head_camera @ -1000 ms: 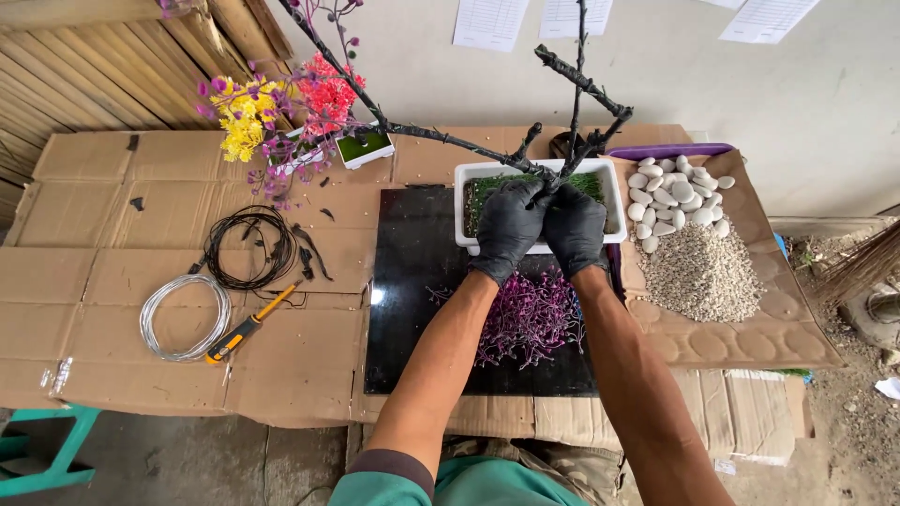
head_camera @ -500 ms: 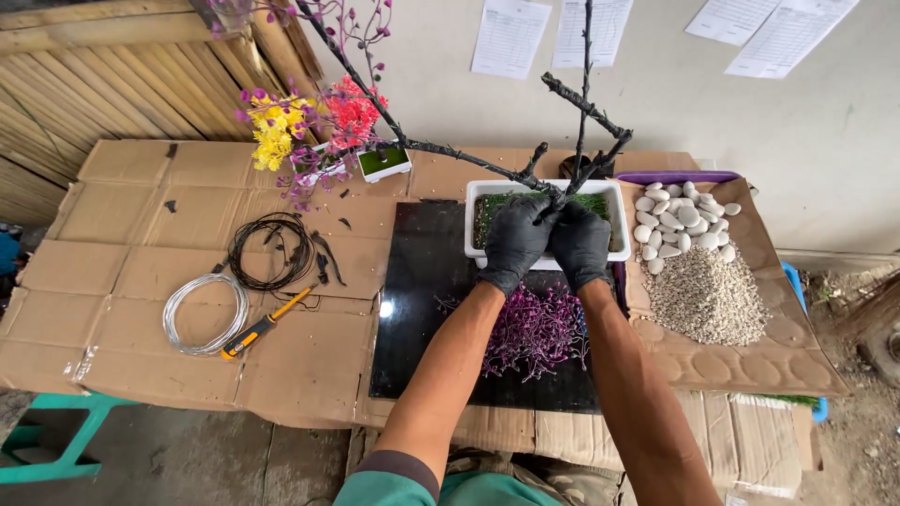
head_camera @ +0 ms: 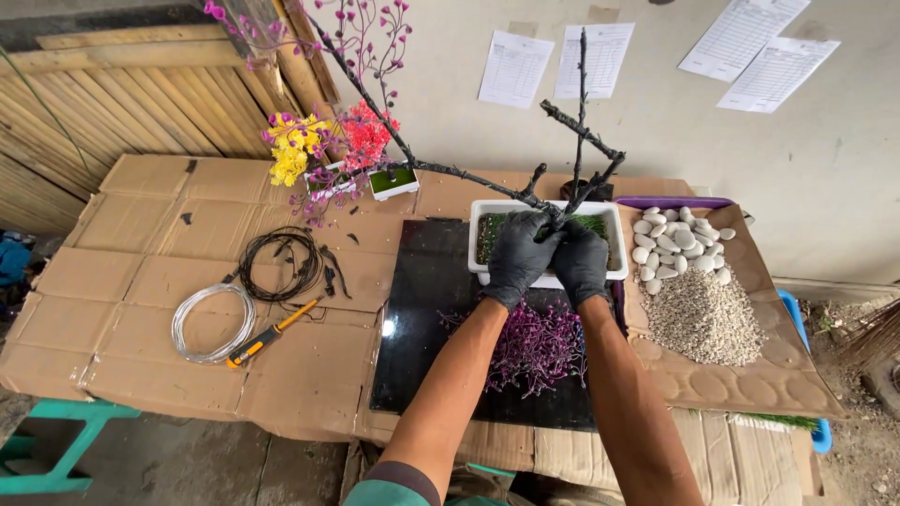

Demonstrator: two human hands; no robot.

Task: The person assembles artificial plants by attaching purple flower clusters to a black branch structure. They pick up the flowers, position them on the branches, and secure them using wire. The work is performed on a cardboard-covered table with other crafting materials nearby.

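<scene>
Both my hands wear black gloves and meet over a white rectangular planter [head_camera: 483, 260] lined with green moss. My left hand [head_camera: 518, 257] and my right hand [head_camera: 581, 260] are closed around the base of a dark bare-branched artificial tree [head_camera: 577, 159] that rises from the planter. One long branch [head_camera: 450, 171] stretches left. Below my wrists, a heap of purple artificial sprigs [head_camera: 534, 347] lies on a black glossy board [head_camera: 422, 319].
White pebbles [head_camera: 680, 244] and grey gravel [head_camera: 703, 323] sit on cardboard at right. Yellow, red and pink artificial flowers [head_camera: 323, 145] stand at the back left. Black wire coil [head_camera: 278, 262], silver wire coil [head_camera: 211, 323] and an orange-handled cutter [head_camera: 267, 337] lie left. Papers hang on the wall.
The view has tilted up and shifted slightly, showing more wall. My hands stay clasped on the tree base in the planter.
</scene>
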